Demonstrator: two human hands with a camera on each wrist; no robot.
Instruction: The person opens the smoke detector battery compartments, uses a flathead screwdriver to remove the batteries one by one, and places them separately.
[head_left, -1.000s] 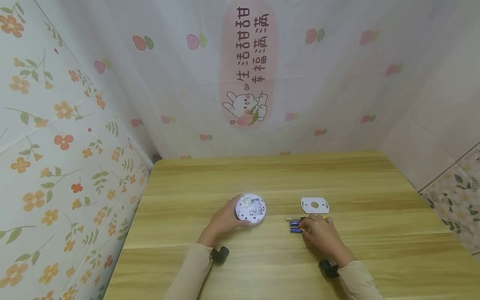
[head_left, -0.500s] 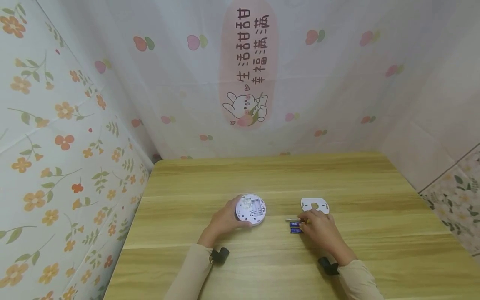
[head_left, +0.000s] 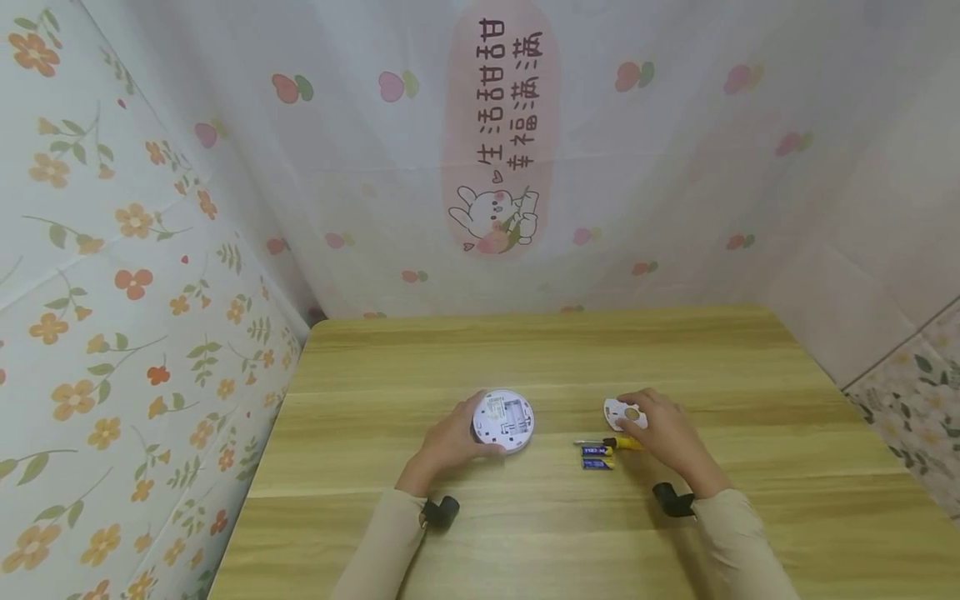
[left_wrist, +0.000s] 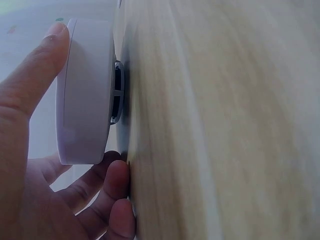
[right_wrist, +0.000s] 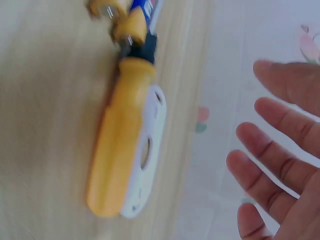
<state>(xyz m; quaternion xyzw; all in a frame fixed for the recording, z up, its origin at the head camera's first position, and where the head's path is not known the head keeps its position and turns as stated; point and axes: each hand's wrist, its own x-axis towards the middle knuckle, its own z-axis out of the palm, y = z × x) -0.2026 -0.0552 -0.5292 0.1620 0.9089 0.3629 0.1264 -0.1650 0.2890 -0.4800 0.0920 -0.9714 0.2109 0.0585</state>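
My left hand (head_left: 450, 437) grips a round white smoke detector (head_left: 504, 422) by its left edge, back face up with the battery bay (head_left: 517, 417) showing. In the left wrist view the thumb lies on the top rim of the detector (left_wrist: 86, 95), and the fingers curl beneath. My right hand (head_left: 670, 427) hovers over the white mounting plate (head_left: 615, 413), overlapping its right part in the head view. The right wrist view shows its fingers (right_wrist: 280, 172) spread, holding nothing. A yellow-handled screwdriver (right_wrist: 112, 145) and two blue-and-gold batteries (head_left: 597, 457) lie just in front of the plate.
The wood-grain table (head_left: 390, 358) carries all these things. A printed curtain (head_left: 360, 167) hangs along its back edge, and a flowered cloth (head_left: 135, 333) rises at the left. Black wrist cameras (head_left: 442, 511) are strapped to both forearms.
My right hand has left the batteries and screwdriver, moving away and to the right over the mounting plate. The screwdriver handle is now uncovered. My left hand keeps its grip on the detector.
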